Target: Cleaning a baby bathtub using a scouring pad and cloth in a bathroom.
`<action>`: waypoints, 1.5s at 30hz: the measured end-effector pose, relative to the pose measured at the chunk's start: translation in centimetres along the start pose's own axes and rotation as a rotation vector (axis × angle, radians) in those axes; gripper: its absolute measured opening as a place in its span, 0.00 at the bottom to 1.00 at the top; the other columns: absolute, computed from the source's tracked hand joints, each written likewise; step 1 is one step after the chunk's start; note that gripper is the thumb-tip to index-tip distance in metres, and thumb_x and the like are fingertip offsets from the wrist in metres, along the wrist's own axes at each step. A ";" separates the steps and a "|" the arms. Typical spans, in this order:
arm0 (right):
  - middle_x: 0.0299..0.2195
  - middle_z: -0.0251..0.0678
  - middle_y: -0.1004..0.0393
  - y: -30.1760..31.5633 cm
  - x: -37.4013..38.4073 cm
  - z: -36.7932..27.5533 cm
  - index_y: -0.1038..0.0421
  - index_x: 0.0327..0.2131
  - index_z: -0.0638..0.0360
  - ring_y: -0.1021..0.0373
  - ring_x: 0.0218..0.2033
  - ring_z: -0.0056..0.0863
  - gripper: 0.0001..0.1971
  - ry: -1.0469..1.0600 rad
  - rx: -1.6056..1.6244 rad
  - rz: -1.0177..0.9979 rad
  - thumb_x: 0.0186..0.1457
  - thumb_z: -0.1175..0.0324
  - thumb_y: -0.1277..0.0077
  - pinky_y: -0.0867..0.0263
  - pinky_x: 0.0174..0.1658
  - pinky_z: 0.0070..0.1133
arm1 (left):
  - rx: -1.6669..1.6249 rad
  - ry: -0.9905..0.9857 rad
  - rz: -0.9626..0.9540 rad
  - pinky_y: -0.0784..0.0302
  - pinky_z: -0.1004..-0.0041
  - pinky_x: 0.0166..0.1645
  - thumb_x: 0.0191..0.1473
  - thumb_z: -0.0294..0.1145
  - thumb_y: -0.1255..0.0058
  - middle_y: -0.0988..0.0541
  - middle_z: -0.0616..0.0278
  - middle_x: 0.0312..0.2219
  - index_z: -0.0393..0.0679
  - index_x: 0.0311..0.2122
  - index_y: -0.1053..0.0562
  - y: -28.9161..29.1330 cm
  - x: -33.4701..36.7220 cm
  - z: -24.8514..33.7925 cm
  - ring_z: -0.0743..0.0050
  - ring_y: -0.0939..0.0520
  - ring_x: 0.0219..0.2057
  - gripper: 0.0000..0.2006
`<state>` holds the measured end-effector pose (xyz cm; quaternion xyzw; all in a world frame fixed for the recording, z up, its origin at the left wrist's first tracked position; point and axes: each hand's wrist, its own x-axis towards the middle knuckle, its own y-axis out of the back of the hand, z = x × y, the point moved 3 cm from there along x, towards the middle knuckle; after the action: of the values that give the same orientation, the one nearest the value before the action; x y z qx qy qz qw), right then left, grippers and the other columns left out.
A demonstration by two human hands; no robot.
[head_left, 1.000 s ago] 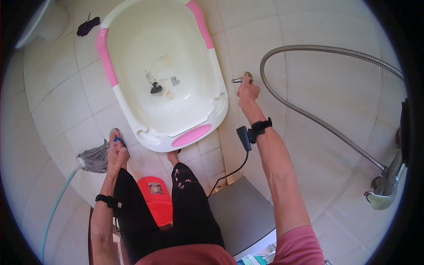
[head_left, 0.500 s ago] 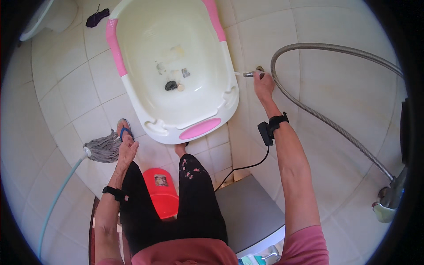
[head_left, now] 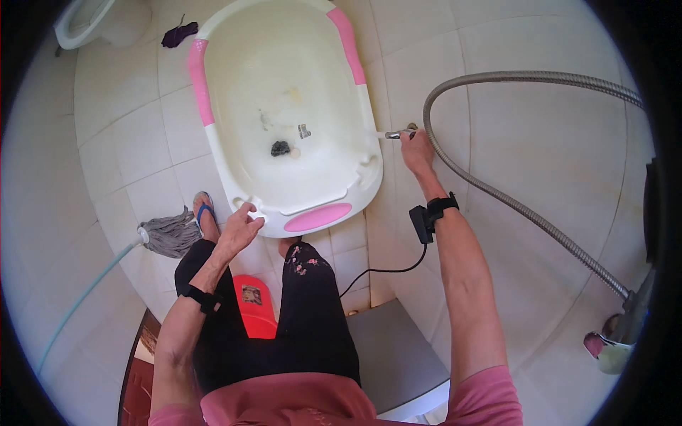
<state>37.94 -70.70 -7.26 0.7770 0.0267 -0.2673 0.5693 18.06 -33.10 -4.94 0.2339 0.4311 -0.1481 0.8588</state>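
My right hand (head_left: 418, 152) is closed around the handle end of a metal wall tap (head_left: 399, 134). The tap's spout points at the right rim of a white baby bathtub (head_left: 231, 174) with pink panels. My left hand (head_left: 240, 231), fingers apart and holding nothing, is at the tub's near left corner; whether it touches the rim I cannot tell. On the tub's floor lie a dark, crumpled scrubbing pad (head_left: 280, 148), a pale round piece (head_left: 295, 153) beside it, and a small printed sticker (head_left: 304, 131).
A flexible metal hose (head_left: 483, 167) loops beside my right hand. A grey string mop (head_left: 170, 233) rests by my left foot. Between my legs is a red plastic container (head_left: 257, 305). A grey-topped box (head_left: 394, 351) stands right of my knee. A dark cloth (head_left: 179, 34) lies beyond the tub.
My left hand has risen from beside my knee to the tub's near left corner. My right hand stays on the tap. The view has shifted slightly.
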 end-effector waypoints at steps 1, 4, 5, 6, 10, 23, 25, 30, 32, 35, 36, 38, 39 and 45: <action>0.27 0.53 0.29 -0.1 0.0 -0.1 0.33 0.29 0.70 0.31 0.33 0.47 0.20 -0.023 -0.025 0.005 0.47 0.57 0.52 0.37 0.38 0.35 | -0.027 0.021 -0.033 0.33 0.69 0.24 0.44 0.35 0.52 0.30 0.54 0.16 0.36 0.38 0.36 -0.2 -0.1 0.8 0.67 0.27 0.19 0.17; 0.27 0.53 0.29 -0.1 0.1 -0.1 0.32 0.28 0.70 0.31 0.33 0.48 0.19 -0.034 -0.059 0.038 0.47 0.57 0.52 0.37 0.39 0.35 | -0.031 -0.006 -0.033 0.32 0.70 0.25 0.44 0.35 0.51 0.29 0.54 0.17 0.35 0.37 0.36 -0.8 -0.3 3.1 0.68 0.27 0.20 0.17; 0.27 0.53 0.29 0.0 0.1 0.0 0.32 0.27 0.70 0.30 0.33 0.48 0.19 -0.026 -0.069 0.067 0.47 0.58 0.52 0.36 0.39 0.35 | -0.035 -0.007 -0.034 0.32 0.70 0.25 0.44 0.35 0.51 0.29 0.54 0.17 0.35 0.37 0.36 -1.2 -0.2 3.5 0.68 0.27 0.20 0.17; 0.27 0.53 0.29 -0.2 0.2 0.1 0.32 0.27 0.70 0.30 0.33 0.48 0.19 -0.025 -0.070 0.065 0.47 0.58 0.52 0.36 0.39 0.35 | -0.045 -0.029 -0.046 0.32 0.70 0.26 0.44 0.36 0.51 0.29 0.54 0.17 0.35 0.37 0.36 -1.5 -0.2 3.9 0.68 0.27 0.20 0.17; 0.23 0.48 0.30 -0.9 0.5 1.5 0.32 0.28 0.69 0.32 0.27 0.41 0.19 0.016 -0.003 0.129 0.46 0.57 0.50 0.36 0.34 0.30 | -0.063 -0.072 -0.133 0.30 0.70 0.28 0.45 0.36 0.51 0.28 0.53 0.19 0.35 0.37 0.35 -3.0 1.1 3.0 0.67 0.26 0.22 0.17; 0.25 0.39 0.28 -23.1 -10.2 -1.5 0.35 0.37 0.54 0.31 0.28 0.32 0.15 -0.242 0.475 -0.385 0.43 0.66 0.48 0.36 0.35 0.27 | 0.025 -0.093 0.090 0.31 0.70 0.33 0.48 0.36 0.52 0.28 0.53 0.26 0.36 0.42 0.36 11.2 11.3 -7.0 0.67 0.27 0.28 0.18; 0.30 0.43 0.29 -26.1 -8.5 -5.4 0.37 0.41 0.53 0.32 0.33 0.38 0.18 -0.025 0.349 -0.420 0.42 0.67 0.49 0.36 0.38 0.31 | 0.038 0.087 0.142 0.31 0.70 0.37 0.49 0.38 0.52 0.28 0.49 0.31 0.37 0.48 0.39 13.7 14.7 -8.1 0.64 0.27 0.32 0.23; 0.39 0.42 0.35 -35.7 -3.5 -10.5 0.39 0.45 0.48 0.36 0.40 0.39 0.23 0.210 0.298 -0.325 0.41 0.68 0.48 0.37 0.42 0.31 | 0.053 0.092 0.411 0.30 0.69 0.40 0.44 0.48 0.46 0.29 0.46 0.33 0.30 0.49 0.42 16.8 24.0 -9.2 0.64 0.26 0.36 0.35; 0.42 0.42 0.40 -37.7 -2.3 -12.4 0.39 0.43 0.50 0.36 0.41 0.43 0.20 0.141 0.217 -0.424 0.42 0.69 0.49 0.37 0.43 0.34 | -0.137 0.083 0.358 0.31 0.69 0.38 0.43 0.49 0.45 0.30 0.49 0.32 0.30 0.48 0.41 15.5 25.6 -6.6 0.67 0.27 0.33 0.35; 0.44 0.40 0.41 -40.9 -2.1 -12.9 0.39 0.40 0.50 0.36 0.40 0.42 0.20 0.183 0.096 -0.513 0.41 0.69 0.47 0.36 0.41 0.32 | -0.328 0.125 0.310 0.32 0.71 0.34 0.42 0.50 0.45 0.32 0.57 0.28 0.33 0.43 0.37 15.8 28.3 -7.2 0.73 0.30 0.29 0.31; 0.44 0.40 0.41 -41.7 -2.8 -12.2 0.39 0.40 0.50 0.36 0.40 0.42 0.20 0.181 0.099 -0.525 0.41 0.69 0.47 0.36 0.41 0.32 | -0.342 0.192 0.301 0.34 0.73 0.32 0.43 0.49 0.46 0.34 0.63 0.25 0.36 0.39 0.35 15.9 28.9 -8.3 0.76 0.32 0.26 0.26; 0.43 0.41 0.40 -41.7 -3.7 -8.1 0.40 0.39 0.52 0.36 0.39 0.43 0.19 0.110 0.148 -0.471 0.42 0.68 0.47 0.36 0.41 0.32 | -0.381 0.236 0.258 0.37 0.76 0.30 0.44 0.48 0.47 0.36 0.66 0.23 0.38 0.35 0.33 15.2 28.4 -8.0 0.79 0.35 0.25 0.22; 0.41 0.42 0.39 -41.6 -3.4 -5.9 0.41 0.39 0.53 0.35 0.39 0.43 0.19 0.007 0.129 -0.417 0.43 0.67 0.47 0.37 0.41 0.32 | -0.405 0.262 0.229 0.39 0.78 0.28 0.45 0.47 0.47 0.38 0.70 0.21 0.40 0.30 0.31 15.4 28.1 -7.6 0.82 0.38 0.23 0.18; 0.39 0.44 0.38 -42.1 8.1 -6.3 0.41 0.39 0.63 0.42 0.45 0.42 0.15 -0.291 0.239 0.384 0.48 0.67 0.56 0.47 0.50 0.35 | -0.505 0.196 0.231 0.45 0.79 0.24 0.45 0.44 0.48 0.39 0.73 0.17 0.43 0.24 0.30 15.1 28.4 -6.6 0.86 0.40 0.20 0.14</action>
<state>32.80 -52.40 -46.19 0.7828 -0.2351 -0.2645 0.5119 37.04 -18.31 -27.22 0.0734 0.5057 0.0860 0.8553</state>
